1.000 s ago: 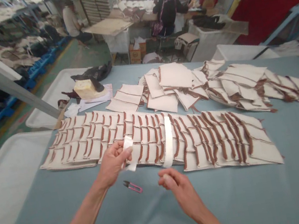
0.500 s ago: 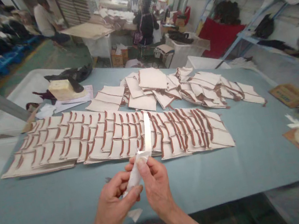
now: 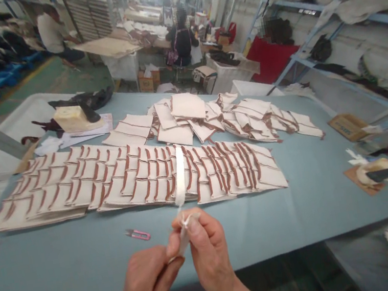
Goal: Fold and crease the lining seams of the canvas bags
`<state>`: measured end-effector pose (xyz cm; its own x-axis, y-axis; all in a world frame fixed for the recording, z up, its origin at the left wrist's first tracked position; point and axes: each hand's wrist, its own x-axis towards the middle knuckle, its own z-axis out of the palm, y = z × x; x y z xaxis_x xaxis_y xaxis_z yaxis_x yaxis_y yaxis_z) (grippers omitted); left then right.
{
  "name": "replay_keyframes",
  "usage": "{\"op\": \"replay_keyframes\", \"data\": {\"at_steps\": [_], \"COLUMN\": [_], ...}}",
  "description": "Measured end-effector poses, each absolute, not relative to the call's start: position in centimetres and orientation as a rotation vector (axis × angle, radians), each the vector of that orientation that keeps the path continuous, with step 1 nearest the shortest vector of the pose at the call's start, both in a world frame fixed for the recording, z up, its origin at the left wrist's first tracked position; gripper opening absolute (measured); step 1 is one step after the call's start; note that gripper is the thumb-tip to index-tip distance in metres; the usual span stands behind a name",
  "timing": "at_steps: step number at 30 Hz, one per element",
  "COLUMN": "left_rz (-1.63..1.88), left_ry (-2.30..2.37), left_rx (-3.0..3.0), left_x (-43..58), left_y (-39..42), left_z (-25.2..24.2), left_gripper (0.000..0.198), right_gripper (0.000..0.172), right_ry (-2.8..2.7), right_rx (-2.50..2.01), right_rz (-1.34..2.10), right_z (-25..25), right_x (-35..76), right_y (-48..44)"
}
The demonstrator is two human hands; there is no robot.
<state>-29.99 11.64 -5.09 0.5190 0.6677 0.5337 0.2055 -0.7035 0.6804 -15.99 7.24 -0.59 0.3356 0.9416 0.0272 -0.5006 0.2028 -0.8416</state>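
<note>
My left hand [image 3: 146,272] and my right hand [image 3: 207,247] are close together above the near part of the table, both closed on a thin white wrapping [image 3: 184,239] that looks like paper or film. A flat white strip [image 3: 180,175] reaches up from their fingertips in front of the laid-out fabric pieces; whether it touches them I cannot tell. These cream pieces with brown edging [image 3: 111,181] overlap in long rows beyond my hands. Left of my fingers, pink thread snips [image 3: 140,234] lie on the table. The wrapping's lower end is partly hidden by my fingers.
The blue-green table [image 3: 268,232] has a loose pile of similar cream pieces [image 3: 187,107] behind the rows. A yellowish block [image 3: 72,118] sits at the back left. On the right are a cardboard box [image 3: 347,127] and a roll on a board [image 3: 377,172]. People work farther back.
My hands have moved slightly down, and the wrapping looks more bunched between my fingers. The thread snips, mostly hidden before, now show. The whole view has shifted, so the table's contents appear farther left.
</note>
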Motion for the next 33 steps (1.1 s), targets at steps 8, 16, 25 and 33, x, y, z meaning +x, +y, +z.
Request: {"op": "replay_keyframes", "data": {"at_steps": [8, 16, 25, 33], "left_rz": [0.903, 0.755, 0.617, 0.660], "left_ry": [0.667, 0.868, 0.729, 0.662], "left_rx": [2.073, 1.554, 1.385, 1.208], "left_x": [-28.7, -27.0, -20.2, -16.4], "left_y": [9.6, 10.5, 8.5, 8.0], "left_z": [-5.4, 0.3, 2.7, 3.1], "left_gripper": [0.016, 0.020, 0.024, 0.027], "right_gripper": [0.050, 0.049, 0.044, 0.046], "right_ry": [-0.781, -1.053, -1.333, -0.988], "right_rx": [-1.067, -1.305, -1.388, -1.258], "right_rz": [1.099, 1.028, 0.761, 1.101], "right_z": [-0.6, 1.2, 2.6, 3.0], "right_x": [-13.7, -10.1, -4.7, -1.2], "right_y": [4.9, 2.8, 0.8, 0.4]}}
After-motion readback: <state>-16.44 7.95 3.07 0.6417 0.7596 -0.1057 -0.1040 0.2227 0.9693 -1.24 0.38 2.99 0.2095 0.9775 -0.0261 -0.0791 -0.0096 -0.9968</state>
